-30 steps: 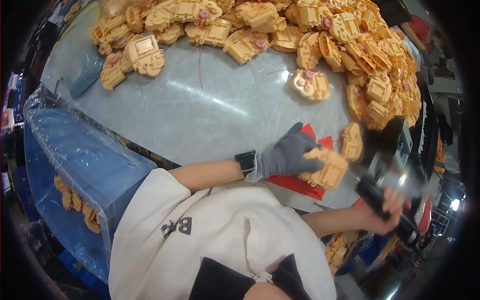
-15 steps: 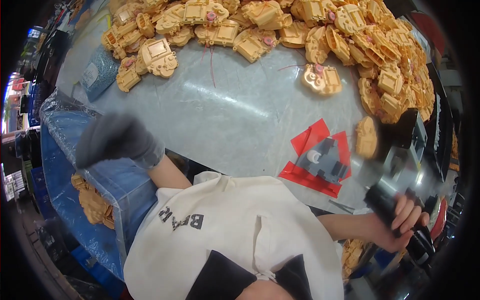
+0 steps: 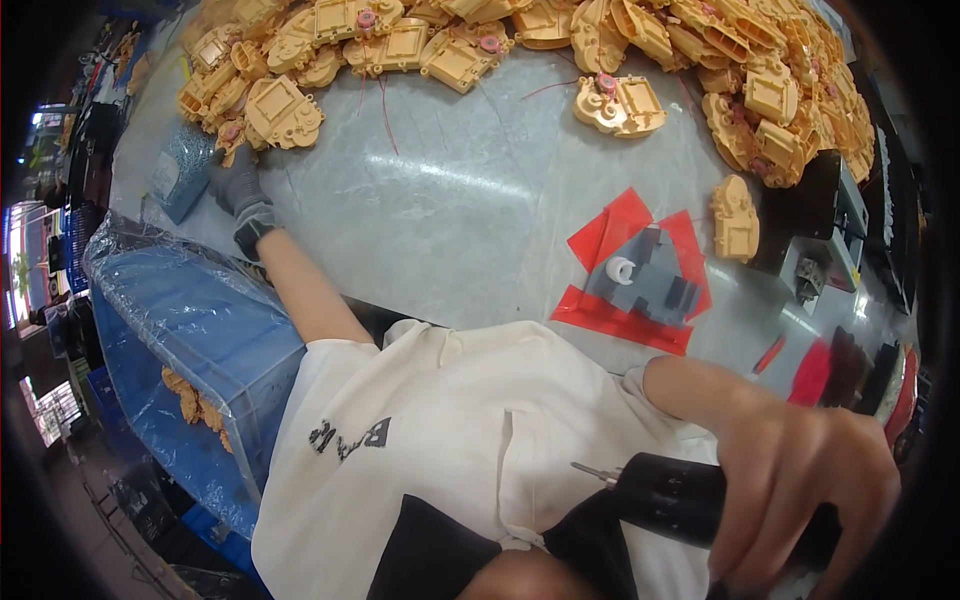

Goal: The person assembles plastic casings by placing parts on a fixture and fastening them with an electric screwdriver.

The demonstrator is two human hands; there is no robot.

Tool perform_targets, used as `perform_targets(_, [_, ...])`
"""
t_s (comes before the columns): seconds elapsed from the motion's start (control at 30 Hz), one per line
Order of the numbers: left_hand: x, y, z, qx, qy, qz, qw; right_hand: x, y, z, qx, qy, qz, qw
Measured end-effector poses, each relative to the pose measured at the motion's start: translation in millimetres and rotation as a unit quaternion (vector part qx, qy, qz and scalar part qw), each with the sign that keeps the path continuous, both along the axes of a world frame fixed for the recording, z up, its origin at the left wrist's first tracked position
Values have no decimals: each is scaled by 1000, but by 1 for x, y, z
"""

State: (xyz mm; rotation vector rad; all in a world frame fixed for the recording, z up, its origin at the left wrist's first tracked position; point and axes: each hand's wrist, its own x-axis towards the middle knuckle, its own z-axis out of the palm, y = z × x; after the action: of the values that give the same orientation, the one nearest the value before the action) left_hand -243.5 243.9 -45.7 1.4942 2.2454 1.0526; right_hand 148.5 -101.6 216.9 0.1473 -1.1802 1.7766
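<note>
My left hand (image 3: pixel 238 190), in a grey glove, reaches to the far left of the table. Its fingers close over the near end of a yellow plastic housing (image 3: pixel 232 137) with a small red coil; the fingertips are partly hidden. In my bare right hand (image 3: pixel 800 490), close to my body at the lower right, is a black electric screwdriver (image 3: pixel 672 497). Its thin metal bit points left across my shirt. A grey fixture block (image 3: pixel 648 280) with a white round piece lies on the table, held down by red tape (image 3: pixel 612 228).
Yellow housings (image 3: pixel 775 90) pile up along the far edge and right side. One single housing (image 3: pixel 735 218) lies beside the fixture. At left stand a bag of bluish pellets (image 3: pixel 180 170) and a plastic-lined blue bin (image 3: pixel 190 330) holding yellow parts. A grey-black device (image 3: pixel 825 255) stands at right.
My left hand has moved from above the bin up to the housing at far left. My right hand has brought the screwdriver down and nearer to my body. The view has shifted a little.
</note>
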Motion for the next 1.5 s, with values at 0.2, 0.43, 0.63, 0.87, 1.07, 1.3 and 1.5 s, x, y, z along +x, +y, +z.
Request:
perform_targets(0.2, [32,-26,14,-14,149,49,988,-2,-33,-5,23,29,-167,985])
perform_targets(0.43, [84,-83,42,249,176,67,950,13,-61,-29,108,201,-182,956])
perform_targets(0.63, [125,-90,87,325,48,-159,931,-4,-52,-42,-20,96,-378,921])
perform_targets(0.87, [218,-220,130,141,-233,-559,783,-14,-71,-30,-114,53,-239,963])
perform_targets(1.07, [320,-302,103,21,-152,-847,509,-6,-92,-29,-136,56,-183,972])
perform_targets(1.3, [321,-303,91,129,-16,-841,526,-7,-93,-40,-164,105,-171,966])
perform_targets(1.5, [323,-300,74,115,64,-853,505,-18,-89,-36,-152,195,-219,944])
